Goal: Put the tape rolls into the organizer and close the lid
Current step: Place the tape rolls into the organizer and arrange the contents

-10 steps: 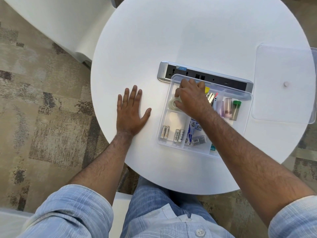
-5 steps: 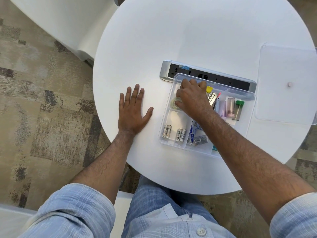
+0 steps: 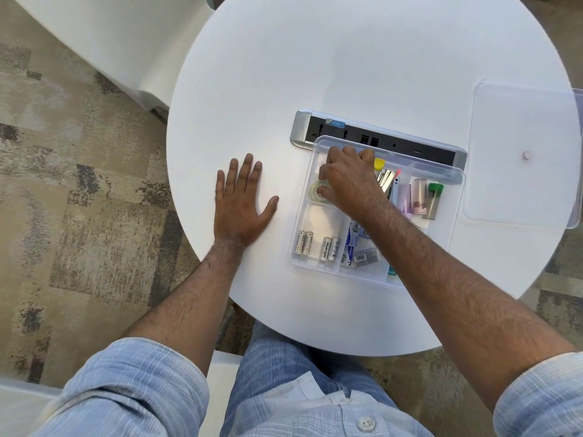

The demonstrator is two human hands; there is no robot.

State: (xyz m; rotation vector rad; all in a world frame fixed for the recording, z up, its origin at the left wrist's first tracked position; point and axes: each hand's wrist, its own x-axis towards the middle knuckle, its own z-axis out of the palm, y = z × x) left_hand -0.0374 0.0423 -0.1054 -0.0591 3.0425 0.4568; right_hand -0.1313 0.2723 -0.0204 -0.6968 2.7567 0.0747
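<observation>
Right hand (image 3: 347, 181) stays low in far-left compartment of clear organizer (image 3: 298, 247), fingers curled on tape roll (image 3: 317, 192), barely shifted since second ago. Left hand (image 3: 241, 205) flat on table (image 3: 347, 58), fingers spread, empty. Lid (image 3: 520, 152) lies far right, not yet fitted; closing likely next.

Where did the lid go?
The clear lid lies flat at the table's far right edge, right of the open organizer, with no hand touching it.
</observation>
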